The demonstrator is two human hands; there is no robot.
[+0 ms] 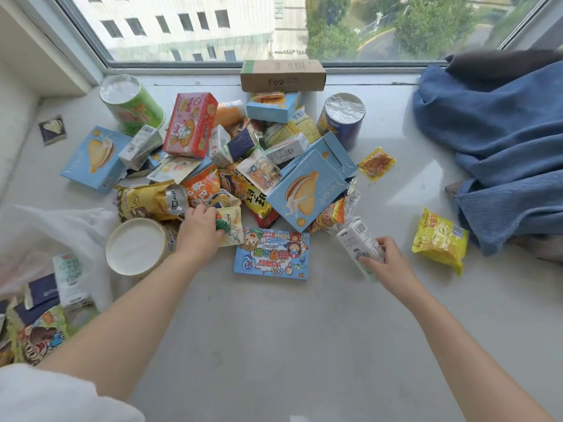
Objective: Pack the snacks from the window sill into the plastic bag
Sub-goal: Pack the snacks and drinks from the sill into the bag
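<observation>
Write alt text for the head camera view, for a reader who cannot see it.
A person's left hand grips a small snack packet at the edge of a snack pile on a pale window sill, while the right hand holds a white drink carton. A clear plastic bag, partly filled, lies at the left.

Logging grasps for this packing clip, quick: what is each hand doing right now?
Left hand: closed on a small snack packet at the pile's near edge.
Right hand: closed around a white drink carton.
</observation>
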